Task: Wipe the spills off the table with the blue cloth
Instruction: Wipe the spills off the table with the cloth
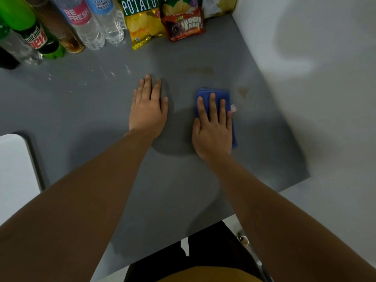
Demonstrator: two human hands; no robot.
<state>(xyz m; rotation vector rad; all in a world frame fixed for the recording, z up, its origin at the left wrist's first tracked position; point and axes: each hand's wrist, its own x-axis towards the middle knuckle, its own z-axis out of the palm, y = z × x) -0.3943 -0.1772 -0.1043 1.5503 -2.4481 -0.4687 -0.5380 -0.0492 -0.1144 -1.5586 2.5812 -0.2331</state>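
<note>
Upper left of the frame: Mountain Dew bottle (37, 38), Refresh water bottle (81, 19), Nature Spring water bottle (107, 17), standing at the back of the grey desk (91, 102). Upper centre: yellow potato chips bag (140, 21); Fudgee Barr pack (185, 27) just right of it.

Centre: left hand (148, 110), grip fully open, palm flat on the bare desk, holding nothing.

Right of centre: right hand (212, 129), grip open and flat, fingers spread, pressing down on the folded blue cloth (205, 94), which lies on the desk.

Beyond the cloth: brownish spill streak (200, 70); smaller brown spill patch (243, 91) just right of the cloth.
</note>
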